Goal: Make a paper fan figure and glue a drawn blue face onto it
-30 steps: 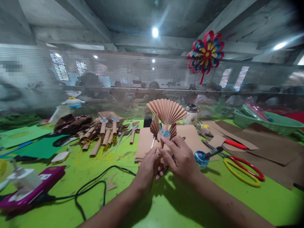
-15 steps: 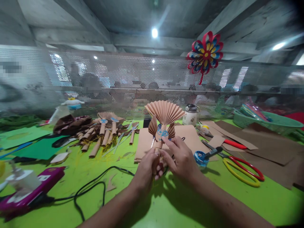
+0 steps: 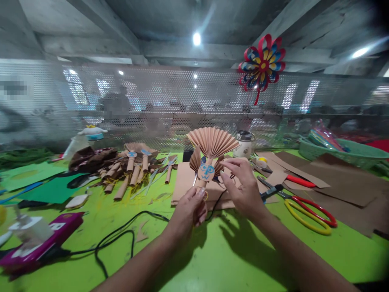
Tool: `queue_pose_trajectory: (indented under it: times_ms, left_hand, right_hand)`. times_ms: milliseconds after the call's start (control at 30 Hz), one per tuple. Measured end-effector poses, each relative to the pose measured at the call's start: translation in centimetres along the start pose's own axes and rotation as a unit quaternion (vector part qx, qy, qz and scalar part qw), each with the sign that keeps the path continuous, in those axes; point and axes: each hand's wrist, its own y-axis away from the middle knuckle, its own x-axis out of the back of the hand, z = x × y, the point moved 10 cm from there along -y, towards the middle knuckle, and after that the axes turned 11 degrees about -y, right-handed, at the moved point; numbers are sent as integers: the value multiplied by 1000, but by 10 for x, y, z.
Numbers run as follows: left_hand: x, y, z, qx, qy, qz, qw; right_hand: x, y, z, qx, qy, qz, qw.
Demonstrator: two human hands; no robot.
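Centrally, a left hand (image 3: pixel 192 207) grips a fan-topped paper figure (image 3: pixel 206 170) upright before stacked brown paper (image 3: pixel 186 184), which it partly hides; the right hand (image 3: pixel 243 184), loosely open, hovers beside scissors (image 3: pixel 310 211).

Blue markings are drawn on the tan face disc (image 3: pixel 206 172); beside it, brown is shown by the pleated wings (image 3: pixel 195 159), paler tan above by the fan (image 3: pixel 212 142).

Flower ornament (image 3: pixel 263 65) before perforated screen (image 3: pixel 170 93); flask (image 3: pixel 243 144) on table (image 3: pixel 243 259).
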Motion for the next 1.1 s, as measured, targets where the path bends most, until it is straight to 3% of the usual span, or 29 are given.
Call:
queue_pose_trajectory:
  times_ms: [167,333,533,800,1100]
  left_hand:
    - [-4,-1,-1,1,18,-27,999]
    - [-6,2,1,0,8,-31,999]
    - [-4,1,0,7,9,-20,1000]
    - [3,-1,1,9,18,11,1000]
    - [7,2,9,-6,18,49,999]
  right_hand:
    - [-3,-1,19,-29,53,-39,997]
    - [-17,3,29,-75,51,-124,988]
    - [-3,-2,20,-70,98,-72,990]
    - [7,0,6,-66,192,-46,978]
    - [-12,2,4,-31,201,-122,971]
